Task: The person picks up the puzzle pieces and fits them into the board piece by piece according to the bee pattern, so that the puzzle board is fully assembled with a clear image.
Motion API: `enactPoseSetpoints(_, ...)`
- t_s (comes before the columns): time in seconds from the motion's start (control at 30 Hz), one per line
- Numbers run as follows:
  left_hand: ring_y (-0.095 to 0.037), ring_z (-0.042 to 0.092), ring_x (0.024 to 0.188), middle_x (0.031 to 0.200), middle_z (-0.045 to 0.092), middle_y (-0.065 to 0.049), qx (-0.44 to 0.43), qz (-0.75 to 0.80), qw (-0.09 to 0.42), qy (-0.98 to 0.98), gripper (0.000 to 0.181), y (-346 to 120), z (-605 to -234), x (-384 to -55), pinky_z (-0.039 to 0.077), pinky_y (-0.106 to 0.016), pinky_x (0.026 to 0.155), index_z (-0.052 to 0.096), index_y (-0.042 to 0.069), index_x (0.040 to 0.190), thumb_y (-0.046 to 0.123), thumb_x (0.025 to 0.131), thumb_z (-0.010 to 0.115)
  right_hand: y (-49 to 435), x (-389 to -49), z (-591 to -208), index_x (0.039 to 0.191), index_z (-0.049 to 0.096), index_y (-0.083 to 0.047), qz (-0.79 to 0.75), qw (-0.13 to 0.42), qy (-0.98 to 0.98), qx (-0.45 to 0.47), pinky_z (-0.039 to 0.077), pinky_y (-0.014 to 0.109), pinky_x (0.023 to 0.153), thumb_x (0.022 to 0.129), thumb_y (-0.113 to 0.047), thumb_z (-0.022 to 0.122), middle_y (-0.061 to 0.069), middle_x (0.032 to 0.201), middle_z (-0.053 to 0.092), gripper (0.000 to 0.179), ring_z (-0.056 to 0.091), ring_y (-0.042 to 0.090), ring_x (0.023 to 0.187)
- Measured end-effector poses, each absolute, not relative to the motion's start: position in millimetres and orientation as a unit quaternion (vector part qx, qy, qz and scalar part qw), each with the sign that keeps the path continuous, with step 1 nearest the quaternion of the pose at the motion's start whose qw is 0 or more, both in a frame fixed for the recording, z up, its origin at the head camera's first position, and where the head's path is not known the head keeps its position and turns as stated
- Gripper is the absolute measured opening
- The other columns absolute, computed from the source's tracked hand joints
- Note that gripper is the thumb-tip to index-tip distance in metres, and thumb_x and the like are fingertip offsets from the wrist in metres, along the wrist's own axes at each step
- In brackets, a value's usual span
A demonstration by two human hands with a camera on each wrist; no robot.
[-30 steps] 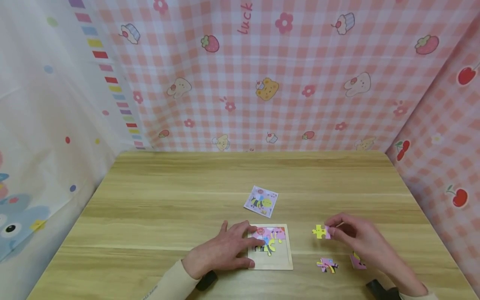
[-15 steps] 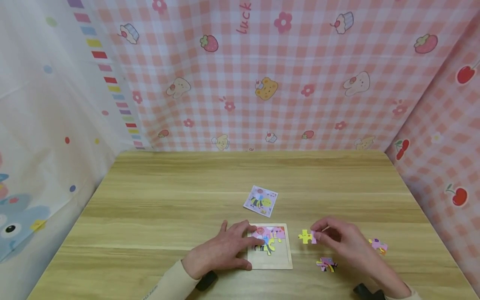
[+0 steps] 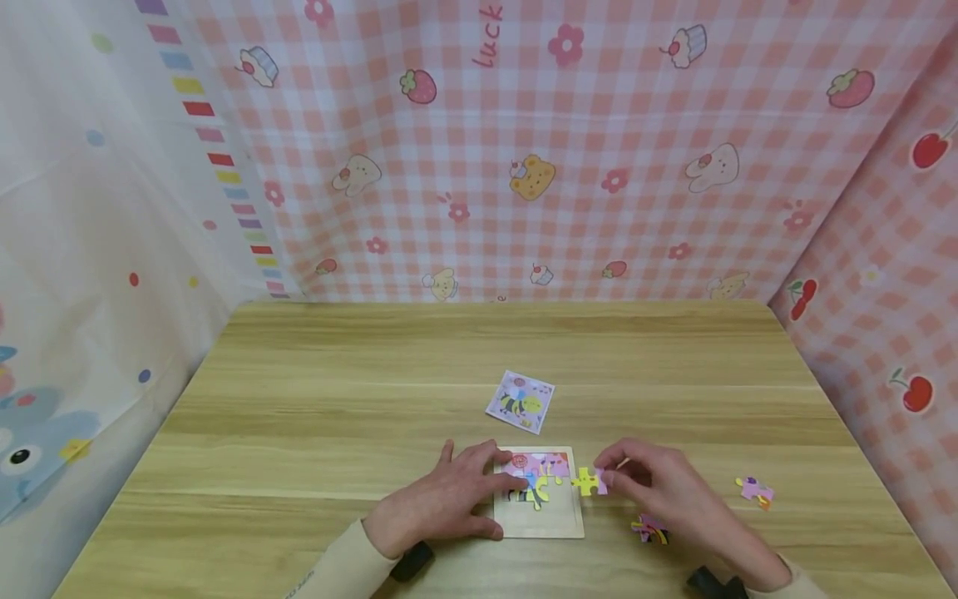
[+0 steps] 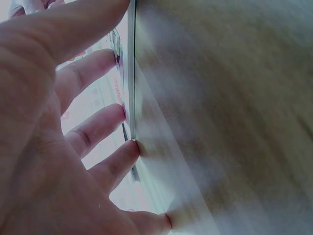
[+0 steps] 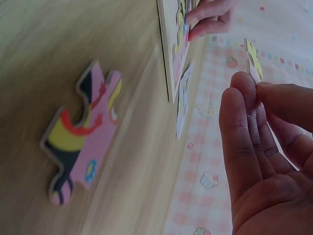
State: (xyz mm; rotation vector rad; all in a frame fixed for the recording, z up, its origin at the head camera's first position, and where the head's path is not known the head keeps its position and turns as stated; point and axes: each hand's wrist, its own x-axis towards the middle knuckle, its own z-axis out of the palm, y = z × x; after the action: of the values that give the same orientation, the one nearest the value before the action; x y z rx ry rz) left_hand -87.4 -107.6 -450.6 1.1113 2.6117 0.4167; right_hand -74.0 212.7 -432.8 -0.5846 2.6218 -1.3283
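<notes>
My left hand [image 3: 456, 491] lies spread over the left side of a wooden puzzle tray [image 3: 542, 531], fingertips on its rim and on the pieces inside. Several joined pieces [image 3: 535, 481] fill the upper and middle left of the tray, showing part of a striped bee on pink. Between thumb and fingers, my right hand [image 3: 662, 482] pinches a yellow and pink puzzle piece [image 3: 588, 481] at its pink end. In the head view that piece overlaps the tray's right rim. In the right wrist view it stands edge-on above the fingertips [image 5: 243, 81].
A loose pink piece with black and yellow stripes [image 3: 649, 529] lies below my right hand. Farther right lies another pink puzzle piece [image 3: 754, 491]. Behind the tray is a small bee picture card [image 3: 520, 403]. Patterned curtains [image 3: 569, 166] stand along the table's back and sides.
My right hand has moved left with the yellow and pink puzzle piece, from the table's right side to the tray's right rim. My left hand has stayed in place.
</notes>
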Motion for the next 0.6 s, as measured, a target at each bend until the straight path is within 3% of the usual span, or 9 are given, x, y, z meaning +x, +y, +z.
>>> enactPoseSetpoints(0.23,-0.018,0.040,0.140,0.152,0.045,0.001,0.382,0.149,0.143,0.901,0.062,-107.9,-450.8,-88.4,0.028,-0.078,0.109,0.059,0.035,0.146,0.043,0.089,0.080,200.8,-78.0,-431.0,0.103,0.073,-0.013,-0.432,0.102,0.879,-0.177,0.056,0.025,0.065,0.097,-0.012,0.073,-0.008,0.092,0.070,0.007,0.065,0.011,0.080)
enactPoseSetpoints(0.6,-0.017,0.040,0.140,0.152,0.046,0.001,0.382,0.146,0.141,0.901,0.063,-107.4,-451.4,-89.0,0.028,-0.077,0.110,0.059,0.035,0.146,0.044,0.088,0.080,190.2,-82.1,-439.1,0.100,0.073,-0.013,-0.434,0.093,0.877,-0.185,0.057,0.024,0.066,0.096,-0.011,0.074,-0.008,0.092,0.071,0.005,0.066,0.006,0.080)
